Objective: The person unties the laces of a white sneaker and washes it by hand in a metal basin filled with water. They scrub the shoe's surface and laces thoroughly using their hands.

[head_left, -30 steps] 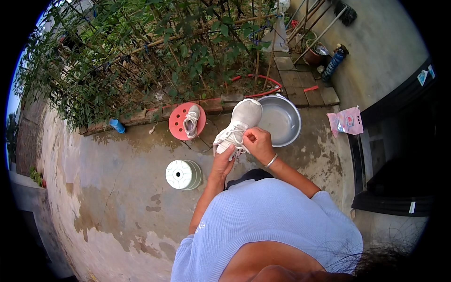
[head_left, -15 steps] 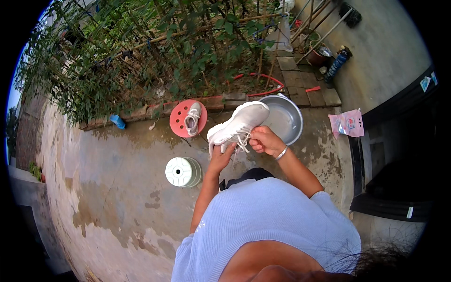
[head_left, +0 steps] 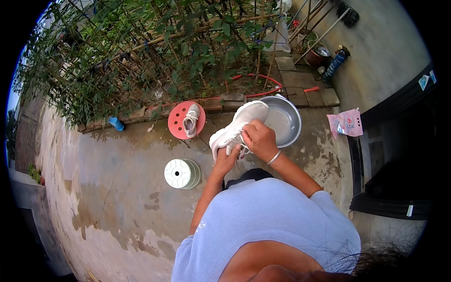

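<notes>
Hands [head_left: 260,141] hold a pale shoe [head_left: 238,124] extending beyond them.

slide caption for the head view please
Left hand holds a pale shoe, right hand at its laces; another shoe rests on a pink stool.

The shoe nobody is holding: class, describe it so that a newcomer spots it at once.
Find the leafy plants across the top, then the round coral-red stool by the brick edging. A pale shoe rests on it, toe toward the plants. Unlike the similar held shoe in the left hand, no hand touches it.
</notes>
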The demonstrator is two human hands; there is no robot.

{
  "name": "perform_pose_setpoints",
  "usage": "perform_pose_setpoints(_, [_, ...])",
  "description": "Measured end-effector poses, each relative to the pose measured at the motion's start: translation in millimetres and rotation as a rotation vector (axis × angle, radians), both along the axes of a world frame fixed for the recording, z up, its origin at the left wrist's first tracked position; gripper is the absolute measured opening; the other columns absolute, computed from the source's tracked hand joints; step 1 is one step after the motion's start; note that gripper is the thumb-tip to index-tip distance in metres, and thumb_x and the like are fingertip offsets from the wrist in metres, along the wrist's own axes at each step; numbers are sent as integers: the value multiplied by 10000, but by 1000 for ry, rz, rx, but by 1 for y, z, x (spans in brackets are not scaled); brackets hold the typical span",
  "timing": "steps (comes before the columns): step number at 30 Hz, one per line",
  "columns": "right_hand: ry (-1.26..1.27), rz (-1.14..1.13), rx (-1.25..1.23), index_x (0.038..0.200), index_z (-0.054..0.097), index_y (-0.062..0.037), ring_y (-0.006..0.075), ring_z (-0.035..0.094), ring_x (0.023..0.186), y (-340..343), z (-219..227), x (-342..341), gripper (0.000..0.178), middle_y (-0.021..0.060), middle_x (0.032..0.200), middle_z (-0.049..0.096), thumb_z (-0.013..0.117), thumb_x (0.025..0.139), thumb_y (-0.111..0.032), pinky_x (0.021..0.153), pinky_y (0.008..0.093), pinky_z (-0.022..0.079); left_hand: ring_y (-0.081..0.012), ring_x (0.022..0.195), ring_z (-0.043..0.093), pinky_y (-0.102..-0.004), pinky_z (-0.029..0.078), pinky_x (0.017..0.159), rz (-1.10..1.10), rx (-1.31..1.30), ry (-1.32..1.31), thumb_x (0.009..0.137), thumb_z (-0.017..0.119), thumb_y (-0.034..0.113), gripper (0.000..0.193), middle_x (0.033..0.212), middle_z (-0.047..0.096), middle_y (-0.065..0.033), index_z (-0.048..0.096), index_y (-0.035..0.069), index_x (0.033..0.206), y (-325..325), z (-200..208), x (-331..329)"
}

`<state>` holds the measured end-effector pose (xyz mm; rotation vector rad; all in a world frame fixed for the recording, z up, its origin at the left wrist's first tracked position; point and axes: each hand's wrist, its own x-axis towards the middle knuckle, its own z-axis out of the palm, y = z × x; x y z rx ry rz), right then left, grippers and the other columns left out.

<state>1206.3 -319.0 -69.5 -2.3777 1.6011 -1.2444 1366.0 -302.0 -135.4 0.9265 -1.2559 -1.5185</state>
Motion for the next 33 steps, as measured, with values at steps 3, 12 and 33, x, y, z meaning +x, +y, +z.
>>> perform_pose_setpoints(3, [34,-30,86,789,598,-44,228,562,582,-1,-6,-3,107,84,743,540,667,707,-42,516,342,455,-160,943,566,-276,464,796,42,-414,-325,916,593,166,349,1114,591,-75,531,-17,1207,-3,-15,-2])
perform_pose_setpoints(12, [-465,172,285,759,577,-14,160,549,554,-1,-4,-18,70,63,715,549,644,739,-13,516,294,452,-139,833,605,-281,544,687,-52,236,131,958,515,221,331,1046,596,-72,526,-9,1196,3,-5,2])
perform_pose_setpoints(33, [-608,129,506,781,567,-8,115,546,545,-8,-26,-29,59,65,650,578,608,744,-30,504,274,437,-185,985,587,-386,550,798,-78,364,174,979,460,276,369,1158,565,-77,482,56,1274,10,-11,0])
